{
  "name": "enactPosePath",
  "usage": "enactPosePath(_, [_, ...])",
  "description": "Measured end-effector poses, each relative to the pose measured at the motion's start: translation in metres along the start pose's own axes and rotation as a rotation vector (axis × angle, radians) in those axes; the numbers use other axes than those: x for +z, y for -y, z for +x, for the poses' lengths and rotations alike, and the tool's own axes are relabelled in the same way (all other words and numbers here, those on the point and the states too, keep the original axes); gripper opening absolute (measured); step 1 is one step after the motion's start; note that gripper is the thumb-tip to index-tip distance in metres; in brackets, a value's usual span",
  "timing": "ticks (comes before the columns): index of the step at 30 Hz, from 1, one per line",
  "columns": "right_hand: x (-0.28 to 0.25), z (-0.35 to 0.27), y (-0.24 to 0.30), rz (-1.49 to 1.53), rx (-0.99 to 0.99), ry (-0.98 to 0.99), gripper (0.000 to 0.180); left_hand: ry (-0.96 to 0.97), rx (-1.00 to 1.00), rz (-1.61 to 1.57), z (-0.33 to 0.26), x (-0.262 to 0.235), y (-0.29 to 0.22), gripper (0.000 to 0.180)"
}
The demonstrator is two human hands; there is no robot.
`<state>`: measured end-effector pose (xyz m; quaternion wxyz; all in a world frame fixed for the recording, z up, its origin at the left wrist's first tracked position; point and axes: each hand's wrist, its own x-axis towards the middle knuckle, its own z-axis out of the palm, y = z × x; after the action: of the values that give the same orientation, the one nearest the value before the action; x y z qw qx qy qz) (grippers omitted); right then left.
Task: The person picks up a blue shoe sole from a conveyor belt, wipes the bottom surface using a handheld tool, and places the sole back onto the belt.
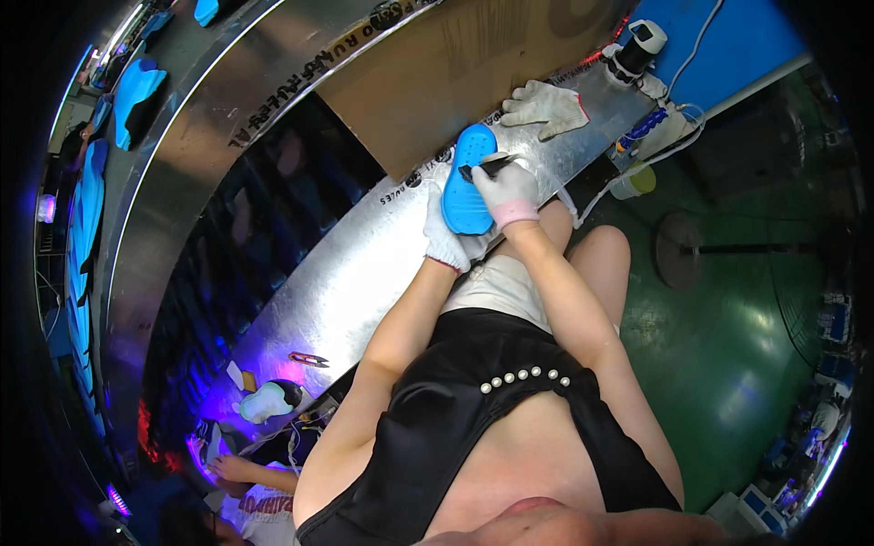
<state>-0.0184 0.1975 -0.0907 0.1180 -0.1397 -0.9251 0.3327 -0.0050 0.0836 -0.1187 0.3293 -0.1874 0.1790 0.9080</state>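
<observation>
A blue shoe sole (464,217), dotted with small holes, is tilted upright over the metal bench with its long side running away from me. My left hand (444,235), in a white glove with a red-edged cuff, grips its left edge near the lower end. From the right, my right hand (510,188), in a white glove with a pink cuff, reaches over the sole. Its fingers close on a small black piece (482,170) lying across the sole's middle. The exact kind of this black piece is hidden by my fingers.
An empty white glove (548,109) lies beyond the sole, before a brown cardboard panel (410,82). A black-and-white container (640,47) stands far right. Red-handled snips (308,359) lie near left, by another person's hand (235,468). Blue pieces (137,96) line a belt at left.
</observation>
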Motion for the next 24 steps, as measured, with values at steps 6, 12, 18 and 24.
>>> enactPosePath(6, [-0.118, -0.070, 0.047, -0.073, -0.218, 0.342, 0.021, 0.372, 0.093, 0.005, -0.009, -0.004, -0.005, 0.069])
enactPosePath(12, [-0.113, -0.072, 0.052, 0.141, -0.805, -0.165, 0.021, 0.567, 0.235, -0.053, -0.037, 0.043, 0.022, 0.052])
enactPosePath(18, [-0.132, -0.065, 0.048, 0.361, -0.633, -0.245, 0.015, 0.343, 0.358, -0.020, -0.052, 0.062, 0.024, 0.042])
enactPosePath(24, [-0.150, -0.105, 0.074, 0.663, -0.231, 0.153, 0.016, 0.498, 0.114, 0.007, -0.054, 0.052, -0.007, 0.098])
